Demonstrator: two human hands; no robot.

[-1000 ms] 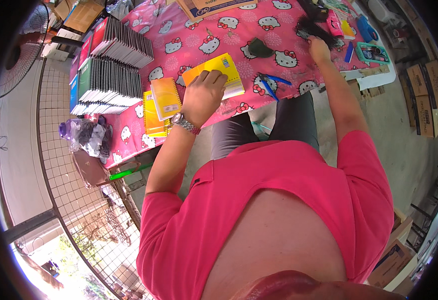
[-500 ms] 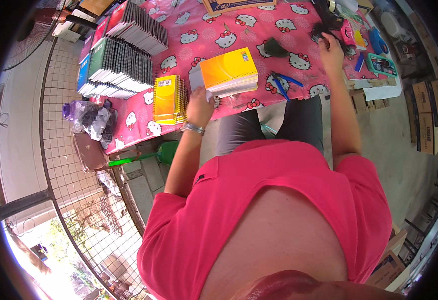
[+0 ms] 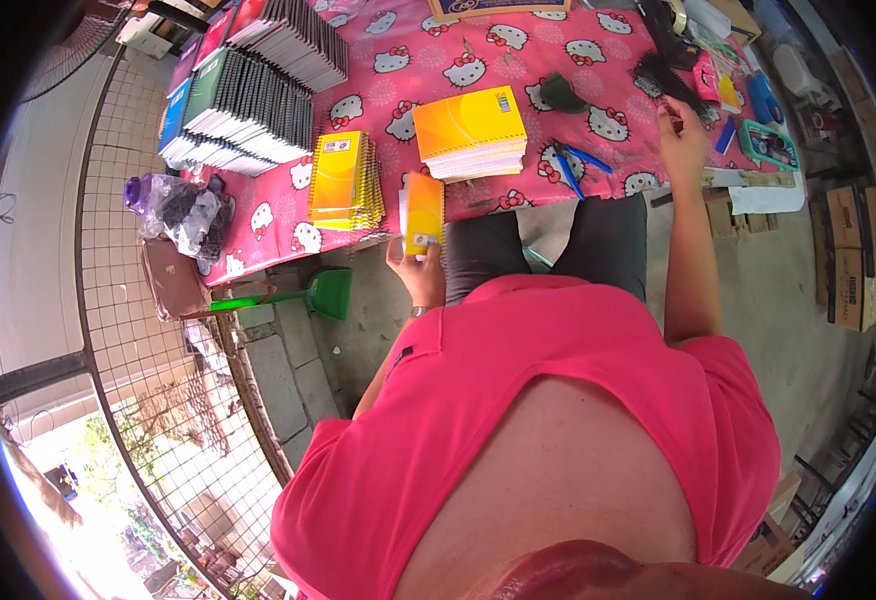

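Note:
An orange-and-yellow notebook stands tilted at the table's front edge, gripped at its lower end by my left hand. Right of it lies a thick stack of orange-covered notebooks with white page edges. A pile of yellow spiral notebooks is on its left. My right hand is at the right side of the table, its fingers curled together beside a bundle of thin black strands. Whatever those fingers hold is too small to name. Blue-handled pliers lie between the orange stack and my right hand.
Tall stacks of spiral notebooks fill the left of the pink patterned tablecloth. A dark green piece lies behind the pliers. A teal tray sits far right. A green dustpan is below the table's left edge.
My left hand has drawn back toward me from beside the orange stack and now holds up a notebook. My right hand has shifted slightly nearer, its fingers still curled by the black strands.

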